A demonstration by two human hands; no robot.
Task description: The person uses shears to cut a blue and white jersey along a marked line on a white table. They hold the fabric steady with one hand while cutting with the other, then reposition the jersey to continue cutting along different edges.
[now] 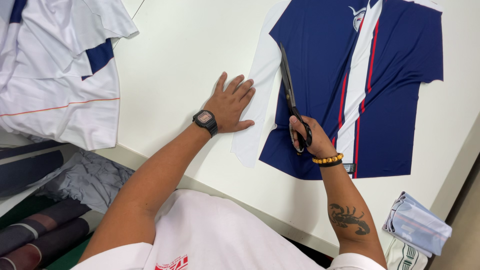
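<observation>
The fabric panel [395,90] lies flat on the white table [180,65], at the upper right. It is navy blue, cut in the shape of a shirt front, with a white stripe down the middle and thin red lines on both sides of that stripe. Along its left edge runs a white strip [255,115] of the same cloth. A small emblem sits near its top edge.

The scissors [289,92] are long and black, and their blades lie on the border between the navy part and the white strip, pointing away from the person. The right hand [312,140] holds them, its fingers closed through the handle loops. The left hand [231,105] lies flat with the fingers spread wide, pressing on the table and touching the white strip.

A pile of white cloth pieces [60,85] lies at the table's left end, well apart from the panel.
</observation>
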